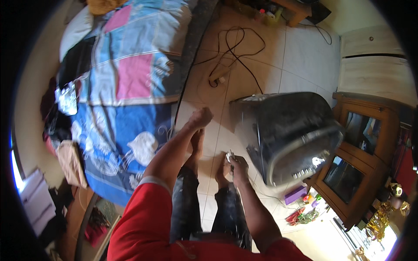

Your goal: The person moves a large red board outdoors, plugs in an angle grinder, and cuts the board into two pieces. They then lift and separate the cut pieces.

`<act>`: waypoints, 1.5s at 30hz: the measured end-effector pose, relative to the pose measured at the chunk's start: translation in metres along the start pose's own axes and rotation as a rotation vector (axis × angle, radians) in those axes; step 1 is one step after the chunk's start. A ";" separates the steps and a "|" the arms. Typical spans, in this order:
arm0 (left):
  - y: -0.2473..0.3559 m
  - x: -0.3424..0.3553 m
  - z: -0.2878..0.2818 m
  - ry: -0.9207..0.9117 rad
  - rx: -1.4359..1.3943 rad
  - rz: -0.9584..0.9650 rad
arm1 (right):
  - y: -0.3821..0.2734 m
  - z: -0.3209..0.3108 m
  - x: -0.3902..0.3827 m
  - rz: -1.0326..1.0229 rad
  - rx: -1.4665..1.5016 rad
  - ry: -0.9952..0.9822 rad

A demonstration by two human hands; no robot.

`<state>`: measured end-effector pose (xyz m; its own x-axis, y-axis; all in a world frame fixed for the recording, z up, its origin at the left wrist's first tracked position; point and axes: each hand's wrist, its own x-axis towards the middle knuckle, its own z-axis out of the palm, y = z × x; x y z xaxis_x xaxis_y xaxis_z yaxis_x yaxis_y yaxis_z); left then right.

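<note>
Red shirt (143, 213) fabric fills the near edge. Right-hand fingers are clamped on a small pale object (229, 156), perhaps a plug, held over the tiled floor between the right hand's (239, 168) own side and the legs. Left hand (201, 117) has its fingers curled together; whether they hold anything, I cannot tell. Just right stands a black boxy appliance (283, 115); beyond lie a looped dark cable (235, 51), a patchwork-covered bed (135, 76) and a wooden cabinet (359, 162).

Red top (143, 222), pale cuff (155, 180), apparently dark trousers (185, 211)
</note>
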<state>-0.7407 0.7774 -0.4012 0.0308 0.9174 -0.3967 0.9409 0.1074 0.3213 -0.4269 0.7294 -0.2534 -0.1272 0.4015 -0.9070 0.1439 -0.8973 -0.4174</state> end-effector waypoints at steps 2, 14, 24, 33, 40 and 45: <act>-0.026 0.074 0.022 0.034 -0.131 -0.122 | 0.002 0.007 0.021 -0.038 0.029 0.057; -0.088 0.260 0.088 0.105 -0.212 -0.373 | 0.024 0.033 0.056 0.137 -0.137 0.223; -0.069 0.065 0.095 -0.350 -1.363 -0.419 | -0.026 0.070 0.108 -0.662 -0.751 0.095; -0.025 -0.052 0.102 -0.206 -2.063 -0.485 | -0.038 0.100 0.095 -0.504 -0.405 0.178; -0.011 -0.081 0.105 -0.272 -1.723 -0.467 | -0.016 0.098 0.111 -0.753 -0.731 0.260; 0.007 -0.080 0.084 -0.288 -1.625 -0.394 | 0.001 0.096 0.126 -0.812 -0.935 0.314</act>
<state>-0.7079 0.6726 -0.4394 0.1242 0.6666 -0.7350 -0.3802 0.7161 0.5853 -0.5374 0.7619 -0.3626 -0.2853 0.9120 -0.2947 0.7830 0.0445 -0.6204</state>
